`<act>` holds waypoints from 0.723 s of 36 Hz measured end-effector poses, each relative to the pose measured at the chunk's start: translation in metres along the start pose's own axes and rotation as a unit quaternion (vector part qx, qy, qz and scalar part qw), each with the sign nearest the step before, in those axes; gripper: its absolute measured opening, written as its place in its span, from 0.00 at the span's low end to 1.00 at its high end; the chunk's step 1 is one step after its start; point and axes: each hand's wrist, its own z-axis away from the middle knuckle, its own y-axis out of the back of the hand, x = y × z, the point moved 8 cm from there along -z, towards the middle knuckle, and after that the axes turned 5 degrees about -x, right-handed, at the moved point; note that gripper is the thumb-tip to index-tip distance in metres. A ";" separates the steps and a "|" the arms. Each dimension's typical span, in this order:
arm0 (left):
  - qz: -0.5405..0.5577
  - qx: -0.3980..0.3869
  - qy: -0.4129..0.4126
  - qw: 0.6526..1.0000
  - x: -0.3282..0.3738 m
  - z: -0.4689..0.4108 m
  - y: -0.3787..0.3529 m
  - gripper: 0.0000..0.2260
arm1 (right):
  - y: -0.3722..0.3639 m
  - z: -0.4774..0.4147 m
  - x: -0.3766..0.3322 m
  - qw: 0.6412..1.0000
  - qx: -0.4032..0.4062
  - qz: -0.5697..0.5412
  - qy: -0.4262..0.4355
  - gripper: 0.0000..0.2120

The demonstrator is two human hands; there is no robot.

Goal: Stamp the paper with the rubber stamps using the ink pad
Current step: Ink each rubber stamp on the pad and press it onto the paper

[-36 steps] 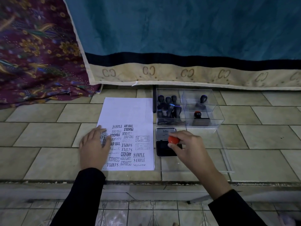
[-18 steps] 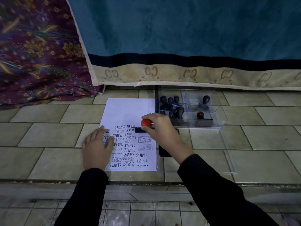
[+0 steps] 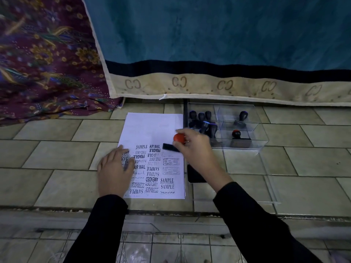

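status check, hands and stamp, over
Left hand flat on paper. Right hand holds red-knobbed stamp over paper beside AIR MAIL print. Nothing in the way.

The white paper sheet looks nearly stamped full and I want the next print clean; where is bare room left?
The white paper sheet is bare across its far band, between the far edge and the SAMPLE / AIR MAIL row. The right hand holds the red-knobbed rubber stamp at that band's near right. The near half is crowded with prints, the left hand covering some.
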 end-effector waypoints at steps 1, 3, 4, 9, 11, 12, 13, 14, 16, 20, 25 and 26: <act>0.002 0.000 0.001 1.000 0.000 0.000 0.000 0.13 | 0.011 0.004 0.004 0.999 0.027 -0.032 -0.013 0.17; 0.006 0.004 0.003 1.000 0.000 0.001 0.001 0.12 | 0.033 0.015 0.014 0.994 0.066 -0.083 -0.030 0.15; 0.006 0.005 0.003 1.000 0.000 0.002 0.001 0.12 | 0.041 0.022 0.019 0.992 0.075 -0.099 -0.034 0.14; 0.002 0.007 -0.002 1.000 0.000 0.000 0.000 0.12 | 0.058 0.056 0.032 0.997 0.058 -0.051 -0.022 0.12; 0.002 0.007 -0.004 1.000 0.000 0.000 -0.001 0.12 | 0.055 0.065 0.031 0.999 0.039 -0.015 -0.003 0.12; 0.003 0.007 -0.005 1.000 -0.001 0.000 -0.002 0.12 | 0.053 0.068 0.030 0.999 0.033 -0.007 0.005 0.12; 0.005 0.007 -0.004 1.000 -0.002 -0.001 -0.002 0.12 | 0.052 0.070 0.030 0.999 0.030 -0.004 0.013 0.12; 0.007 0.008 -0.002 1.000 -0.003 -0.001 -0.002 0.12 | 0.051 0.072 0.029 0.999 0.027 -0.004 0.018 0.11; 0.006 0.008 -0.004 1.000 -0.004 -0.001 -0.003 0.12 | 0.049 0.073 0.028 1.000 0.022 -0.008 0.021 0.11; 0.005 0.012 -0.006 1.000 -0.004 -0.001 -0.004 0.12 | 0.046 0.074 0.025 1.000 0.011 0.001 0.019 0.12; 0.007 0.009 -0.005 1.000 -0.004 0.000 -0.003 0.12 | 0.044 0.078 0.019 1.000 -0.008 0.001 0.025 0.14; 0.006 0.008 -0.005 1.000 -0.003 0.000 -0.003 0.12 | 0.044 0.078 0.019 1.000 -0.011 0.002 0.022 0.14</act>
